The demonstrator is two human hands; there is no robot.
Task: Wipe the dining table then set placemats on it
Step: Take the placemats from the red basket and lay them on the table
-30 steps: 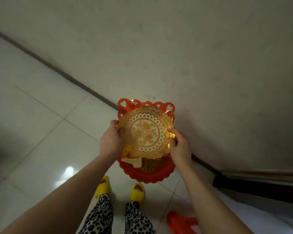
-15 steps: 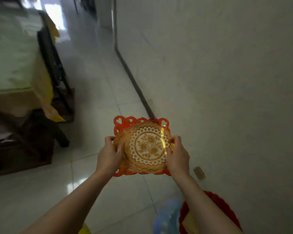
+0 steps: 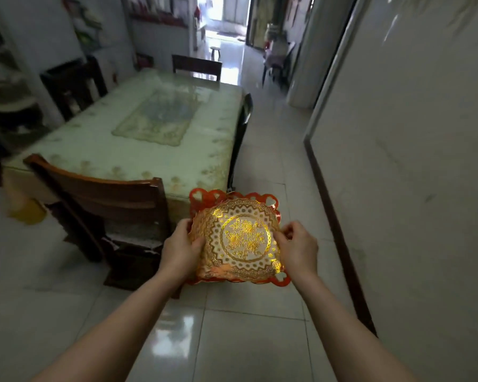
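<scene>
A person stands on a glossy tiled floor with both bare arms stretched forward, carrying a stack of round gold placemats that lies on a red basket with a heart-cut rim. The left hand closes on the stack's left edge, thumb on top of the gold lace and the other fingers curled underneath, out of sight. The right hand grips the opposite edge, fingertips pinched on the gold rim of the top mat, thumb lying on its surface. Whether either hand also has hold of the red basket below cannot be told; its scalloped rim shows beyond the fingertips at the far side and below the right wrist at the near corner. The top mat, between the two thumbs, shows a gold flower pattern inside a ring of lace triangles. Ahead of the left fingers, and well apart from them, stands the dining table, covered with a pale flowered cloth under a clear sheet. A brown wooden chair is pushed in at the table's near end, just left of the left hand; more dark chairs stand round the other sides. To the right of the right hand a pale wall with a dark skirting runs down a hallway.
</scene>
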